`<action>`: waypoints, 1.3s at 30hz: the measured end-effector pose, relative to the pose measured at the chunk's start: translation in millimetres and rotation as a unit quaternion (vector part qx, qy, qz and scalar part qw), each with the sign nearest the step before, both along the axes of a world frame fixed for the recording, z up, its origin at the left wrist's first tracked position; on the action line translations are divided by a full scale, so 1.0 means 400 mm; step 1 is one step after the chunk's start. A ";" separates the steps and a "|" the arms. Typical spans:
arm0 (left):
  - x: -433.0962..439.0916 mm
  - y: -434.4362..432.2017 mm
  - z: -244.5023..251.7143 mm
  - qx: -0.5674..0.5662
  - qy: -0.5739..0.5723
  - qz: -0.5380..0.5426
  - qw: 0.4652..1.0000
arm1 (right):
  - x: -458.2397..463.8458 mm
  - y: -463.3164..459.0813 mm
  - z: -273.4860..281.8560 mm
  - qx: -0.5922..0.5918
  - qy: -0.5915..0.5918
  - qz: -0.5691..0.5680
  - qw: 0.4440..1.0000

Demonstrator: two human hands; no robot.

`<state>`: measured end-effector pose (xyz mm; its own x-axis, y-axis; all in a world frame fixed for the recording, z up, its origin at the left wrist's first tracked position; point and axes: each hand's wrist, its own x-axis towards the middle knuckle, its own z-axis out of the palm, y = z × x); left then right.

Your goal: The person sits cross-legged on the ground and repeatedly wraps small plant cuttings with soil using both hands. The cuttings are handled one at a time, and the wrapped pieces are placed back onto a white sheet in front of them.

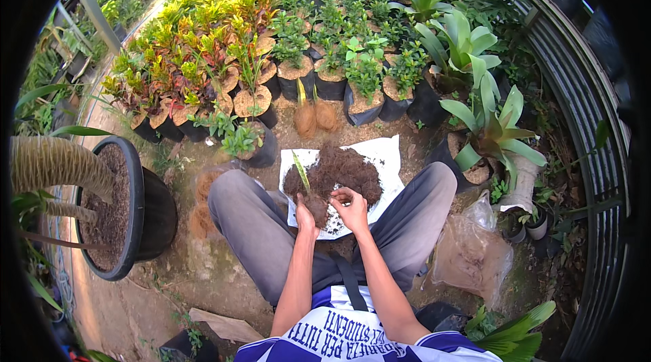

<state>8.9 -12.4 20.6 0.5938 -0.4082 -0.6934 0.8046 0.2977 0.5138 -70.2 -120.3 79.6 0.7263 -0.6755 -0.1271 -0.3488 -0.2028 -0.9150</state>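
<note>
My left hand (306,218) holds a ball of dark coir fibre (316,209) from its left side, above a white plastic sheet (389,148). A variegated, sword-shaped leaf (301,172) stands up from the ball. At the ball's right side is my right hand (351,208), its thumb and forefinger pinched together near the fibre; whether something thin is between them cannot be made out. A heap of loose dark coir (351,171) lies on the sheet just beyond both hands. Beyond the sheet, two brown fibre balls (305,120) with upright leaves stand on the soil.
Rows of bagged plants (297,69) stand ahead, yellow crotons (203,21) at the left. A large black pot (157,214) is left, bromeliads (491,128) and a clear plastic bag (473,255) right. More fibre balls (203,217) lie beside my left knee. Corrugated metal (590,107) borders the right.
</note>
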 end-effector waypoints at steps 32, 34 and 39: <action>-0.053 -0.033 0.062 0.135 -0.368 -0.063 0.918 | 0.021 0.078 -0.112 0.482 -0.147 -0.025 0.863; -0.056 -0.029 0.064 0.154 -0.315 -0.070 0.934 | 0.026 0.082 -0.097 0.429 -0.156 -0.019 0.889; -0.031 -0.027 0.062 0.158 -0.283 0.062 0.944 | 0.032 0.088 -0.082 0.443 -0.146 -0.040 0.884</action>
